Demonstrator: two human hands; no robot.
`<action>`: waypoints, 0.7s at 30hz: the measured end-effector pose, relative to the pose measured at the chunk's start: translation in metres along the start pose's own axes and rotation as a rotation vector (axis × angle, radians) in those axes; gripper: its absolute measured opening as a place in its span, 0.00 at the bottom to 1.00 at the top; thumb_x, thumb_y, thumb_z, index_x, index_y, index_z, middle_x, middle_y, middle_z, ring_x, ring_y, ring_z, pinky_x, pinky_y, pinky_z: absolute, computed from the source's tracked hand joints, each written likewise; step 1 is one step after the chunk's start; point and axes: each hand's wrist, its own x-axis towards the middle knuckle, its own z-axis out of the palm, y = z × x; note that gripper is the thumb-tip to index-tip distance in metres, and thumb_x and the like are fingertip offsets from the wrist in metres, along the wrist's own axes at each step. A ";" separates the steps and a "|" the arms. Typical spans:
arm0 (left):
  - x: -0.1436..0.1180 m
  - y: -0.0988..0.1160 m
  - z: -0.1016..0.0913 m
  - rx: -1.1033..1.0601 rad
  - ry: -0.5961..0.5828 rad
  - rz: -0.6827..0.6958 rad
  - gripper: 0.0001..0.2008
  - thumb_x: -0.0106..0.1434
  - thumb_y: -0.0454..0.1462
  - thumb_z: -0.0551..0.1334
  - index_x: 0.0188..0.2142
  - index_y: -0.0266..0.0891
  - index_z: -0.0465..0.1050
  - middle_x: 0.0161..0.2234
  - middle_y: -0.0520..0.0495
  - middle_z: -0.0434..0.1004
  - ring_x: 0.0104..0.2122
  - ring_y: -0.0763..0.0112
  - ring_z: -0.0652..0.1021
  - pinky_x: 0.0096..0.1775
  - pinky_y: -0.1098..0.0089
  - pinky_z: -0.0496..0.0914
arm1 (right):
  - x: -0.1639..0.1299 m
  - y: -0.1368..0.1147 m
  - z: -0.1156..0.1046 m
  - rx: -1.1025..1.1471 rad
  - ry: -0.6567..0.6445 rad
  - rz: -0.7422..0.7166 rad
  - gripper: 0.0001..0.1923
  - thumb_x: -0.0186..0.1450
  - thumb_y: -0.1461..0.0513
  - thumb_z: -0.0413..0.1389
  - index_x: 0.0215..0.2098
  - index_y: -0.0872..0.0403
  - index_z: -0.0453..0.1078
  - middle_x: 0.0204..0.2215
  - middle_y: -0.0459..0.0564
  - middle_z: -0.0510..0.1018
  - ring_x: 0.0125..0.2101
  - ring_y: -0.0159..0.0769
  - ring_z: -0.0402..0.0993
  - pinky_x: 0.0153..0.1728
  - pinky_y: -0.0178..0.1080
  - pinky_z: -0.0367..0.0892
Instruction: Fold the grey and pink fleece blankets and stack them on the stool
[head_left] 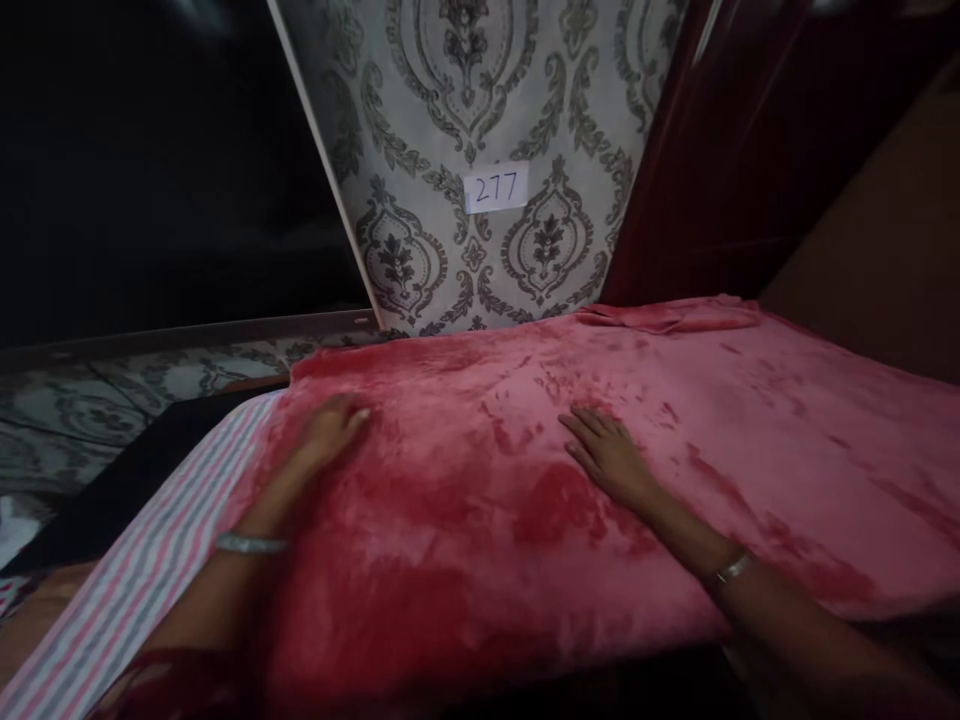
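Observation:
A red and pink plush blanket (450,480) lies spread over a raised flat surface, with darker streaks where its pile is brushed. On its left part rests my left hand (330,428), somewhat blurred, thumb apart from the fingers and nothing seen in its grasp. My right hand (611,455) lies flat on the middle of the blanket, fingers stretched out and pointing away from me. At the far right the blanket has a loose fold (667,318). From beneath its left side shows a striped cloth (180,510) in white, pink and grey.
Behind the blanket stands a patterned wallpaper wall (480,110) bearing a paper label (496,187) marked 277. A large dark screen-like panel (150,170) is at left, a dark red glossy panel (705,190) at right. A black surface (142,450) lies beyond the striped cloth.

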 end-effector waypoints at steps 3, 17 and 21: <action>-0.039 0.047 0.026 0.085 -0.171 0.211 0.29 0.68 0.49 0.54 0.63 0.36 0.67 0.66 0.36 0.65 0.67 0.52 0.63 0.66 0.53 0.55 | 0.002 -0.001 -0.002 0.028 -0.023 0.005 0.29 0.75 0.50 0.40 0.67 0.51 0.64 0.68 0.55 0.62 0.66 0.51 0.57 0.64 0.56 0.52; -0.074 0.064 0.069 0.323 0.029 0.296 0.31 0.68 0.46 0.48 0.66 0.37 0.65 0.67 0.35 0.62 0.67 0.52 0.64 0.65 0.49 0.58 | 0.024 0.014 -0.044 0.045 -0.283 -0.115 0.30 0.75 0.48 0.42 0.72 0.45 0.54 0.72 0.50 0.51 0.71 0.47 0.43 0.68 0.58 0.39; -0.069 0.060 0.069 0.301 0.066 0.306 0.34 0.65 0.49 0.47 0.64 0.36 0.68 0.65 0.34 0.66 0.65 0.50 0.67 0.63 0.49 0.61 | 0.007 0.092 -0.066 -0.024 -0.263 0.170 0.30 0.76 0.49 0.41 0.73 0.46 0.52 0.73 0.49 0.48 0.72 0.46 0.39 0.69 0.57 0.37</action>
